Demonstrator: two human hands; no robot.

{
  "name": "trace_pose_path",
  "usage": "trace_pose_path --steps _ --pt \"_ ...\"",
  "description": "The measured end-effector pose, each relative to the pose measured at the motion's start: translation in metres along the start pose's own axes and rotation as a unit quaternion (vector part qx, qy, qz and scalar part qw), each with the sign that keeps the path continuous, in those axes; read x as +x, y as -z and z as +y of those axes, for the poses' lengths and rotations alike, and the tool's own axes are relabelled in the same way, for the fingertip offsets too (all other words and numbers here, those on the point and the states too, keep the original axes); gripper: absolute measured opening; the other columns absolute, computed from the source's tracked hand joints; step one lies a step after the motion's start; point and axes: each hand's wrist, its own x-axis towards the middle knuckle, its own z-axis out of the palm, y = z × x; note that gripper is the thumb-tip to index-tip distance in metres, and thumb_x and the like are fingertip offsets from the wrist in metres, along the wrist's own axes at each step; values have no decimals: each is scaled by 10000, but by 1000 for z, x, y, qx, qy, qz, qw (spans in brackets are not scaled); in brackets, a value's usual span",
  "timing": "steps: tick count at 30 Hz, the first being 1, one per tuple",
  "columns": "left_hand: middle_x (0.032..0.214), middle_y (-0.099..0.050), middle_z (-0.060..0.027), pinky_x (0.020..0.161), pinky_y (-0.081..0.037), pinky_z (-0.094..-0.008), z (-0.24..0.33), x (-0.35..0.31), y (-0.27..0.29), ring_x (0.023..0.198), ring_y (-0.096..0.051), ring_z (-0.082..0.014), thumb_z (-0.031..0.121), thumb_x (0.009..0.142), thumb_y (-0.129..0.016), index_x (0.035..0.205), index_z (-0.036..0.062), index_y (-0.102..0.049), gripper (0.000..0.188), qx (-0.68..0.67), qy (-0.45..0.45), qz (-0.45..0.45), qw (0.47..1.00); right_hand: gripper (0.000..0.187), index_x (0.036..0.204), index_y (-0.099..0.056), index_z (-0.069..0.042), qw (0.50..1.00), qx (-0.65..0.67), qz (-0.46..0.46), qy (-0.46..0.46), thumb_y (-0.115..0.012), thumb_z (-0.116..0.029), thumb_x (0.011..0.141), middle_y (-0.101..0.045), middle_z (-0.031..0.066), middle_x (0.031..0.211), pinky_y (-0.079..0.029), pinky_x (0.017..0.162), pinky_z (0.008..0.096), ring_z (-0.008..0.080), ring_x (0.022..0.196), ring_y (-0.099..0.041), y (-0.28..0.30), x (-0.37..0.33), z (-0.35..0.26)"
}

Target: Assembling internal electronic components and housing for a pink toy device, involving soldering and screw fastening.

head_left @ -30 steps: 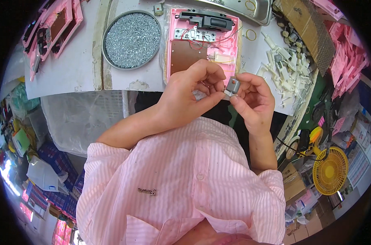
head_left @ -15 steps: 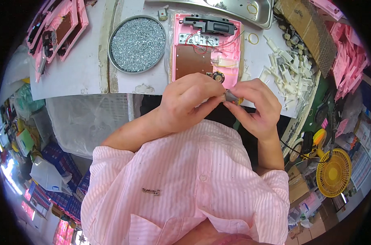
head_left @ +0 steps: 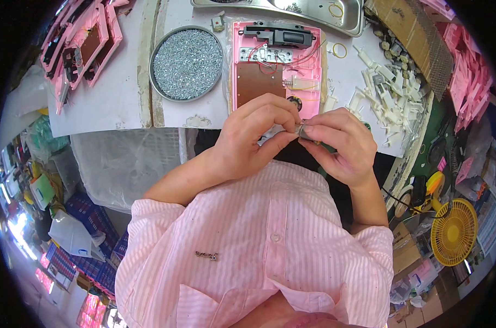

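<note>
Just past the table's near edge, my right hand (head_left: 347, 143) pinches a small grey metal part (head_left: 302, 131), possibly a small motor, between thumb and fingers. The fingertips of my left hand (head_left: 259, 131) close on the part's other end, so most of it is hidden. Beyond my hands lies a pink plastic housing (head_left: 238, 87). It holds a brown board (head_left: 261, 82), a black speaker unit (head_left: 283, 36), a metal contact strip (head_left: 265, 54), thin red wires and a white plastic piece (head_left: 305, 83). A small dark round part (head_left: 295, 103) sits behind my left fingers.
A round tray (head_left: 152, 71) full of small screws stands left of the housing. White plastic pieces (head_left: 384, 98) lie heaped at the right, near several small cylindrical parts (head_left: 390, 52) and cardboard (head_left: 417, 33). Pink housings (head_left: 95, 41) stack far left. A metal tray (head_left: 352, 27) sits behind.
Both hands stay together at the small metal part. It has turned slightly between my fingers, its yellow end now less visible. The whole view has shifted a little.
</note>
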Motion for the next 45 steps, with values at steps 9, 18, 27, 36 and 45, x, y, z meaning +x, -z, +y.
trace_pose_path --steps 9,18,27,36,45 --pt "1052 -646 -154 823 -526 -308 -4 -6 -6 964 -647 -215 -118 826 -712 954 -21 -629 180 -77 64 8 995 389 1016 -713 -66 1000 5 7 3 -870 -13 664 -701 83 948 -543 615 318 243 744 -666 2 1 5" --pt "968 -645 -104 736 -517 -290 -2 14 9 886 -632 -184 -50 793 -748 989 18 -715 211 91 14 29 995 373 1029 -710 -43 999 -35 12 0 -842 26 686 -709 107 963 -556 648 326 264 767 -684 15 -3 7" --pt "776 -576 -33 828 -415 -431 -38 76 -5 800 -612 -238 305 807 -752 805 113 -725 193 498 -75 -55 862 364 1101 -690 8 993 -57 79 -59 -804 67 760 -747 179 1063 -584 780 344 303 903 -738 37 -13 10" --pt "801 -592 -49 786 -421 -413 -32 77 -7 784 -621 -246 189 867 -682 809 93 -670 113 470 -80 -114 872 319 1135 -668 29 981 -56 84 -166 -778 -3 838 -748 171 1116 -597 839 346 264 923 -751 43 -6 19" --pt "828 -601 -53 723 -424 -366 -48 32 24 739 -598 -235 76 859 -706 950 67 -661 102 194 61 99 974 284 1057 -695 -78 978 -193 -62 -48 -794 -198 819 -613 107 1364 -452 1006 430 338 1173 -562 20 39 65"
